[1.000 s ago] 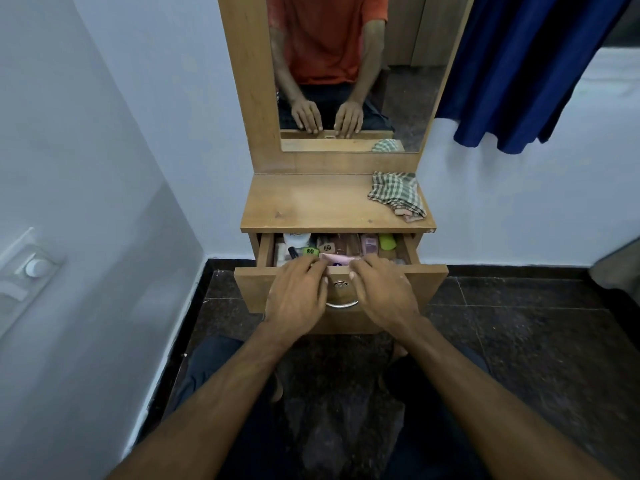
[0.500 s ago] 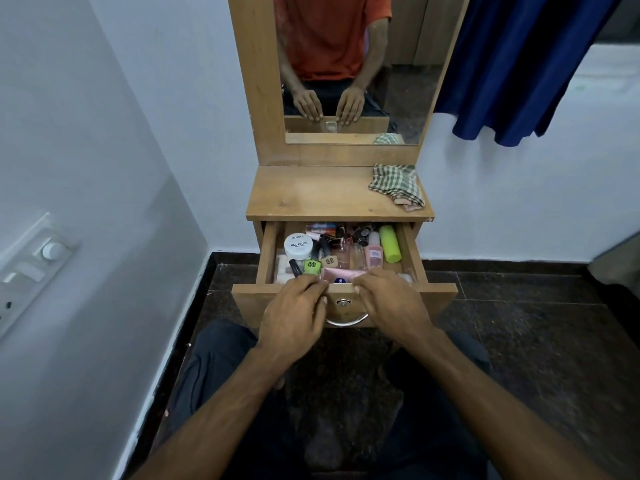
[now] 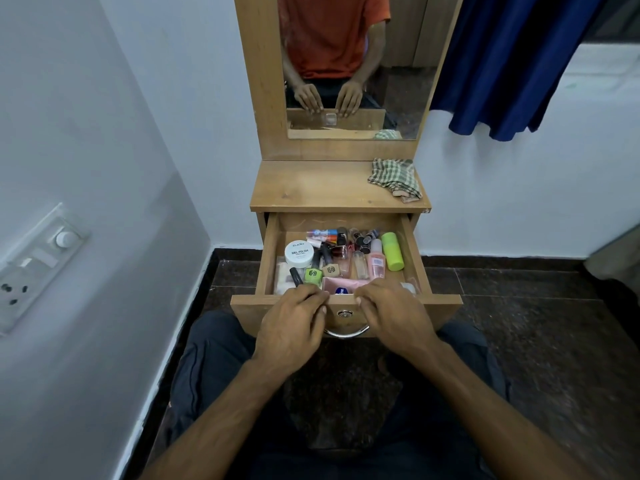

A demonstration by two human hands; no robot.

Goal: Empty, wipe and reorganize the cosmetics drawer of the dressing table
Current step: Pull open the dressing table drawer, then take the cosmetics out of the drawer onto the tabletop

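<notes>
The wooden drawer [image 3: 412, 252] of the dressing table stands pulled far out, full of cosmetics. Inside lie a white nail polish jar [image 3: 299, 254], a lime green bottle [image 3: 393, 251], a pink bottle [image 3: 376, 263], a green nail polish [image 3: 312, 274] and several small bottles at the back. My left hand [image 3: 294, 327] and my right hand [image 3: 394, 318] both curl over the top edge of the drawer front [image 3: 446, 308], either side of its metal handle [image 3: 346, 332]. A checked cloth [image 3: 394, 178] lies on the right of the table top [image 3: 311, 188].
A mirror [image 3: 353, 64] rises behind the table top. White walls close in on the left and behind, with a switch plate [image 3: 34, 261] on the left wall. A blue curtain [image 3: 512, 64] hangs at the upper right. My knees rest on dark tiled floor [image 3: 536, 306].
The drawer has slid out towards me, from slightly open to far out, showing its contents. Both hands stayed on the drawer front and came back with it.
</notes>
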